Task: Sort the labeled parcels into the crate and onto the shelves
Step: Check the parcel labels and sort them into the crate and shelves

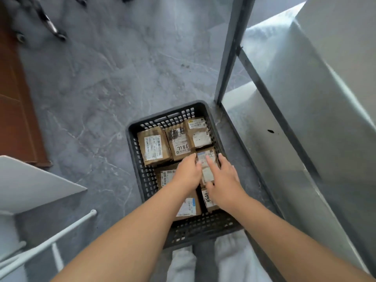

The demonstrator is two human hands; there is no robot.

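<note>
My left hand (188, 171) curls its fingers on the left edge of a small labeled parcel (206, 158) (mid-right in the dark crate (131, 143)); my right hand (224, 181) lays spread fingers on top.

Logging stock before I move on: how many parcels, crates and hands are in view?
cardboard parcels: 6 clear; the left arm may hide a seventh
black crate: 1
hands: 2, the left hand and the right hand
Total: 9
</note>
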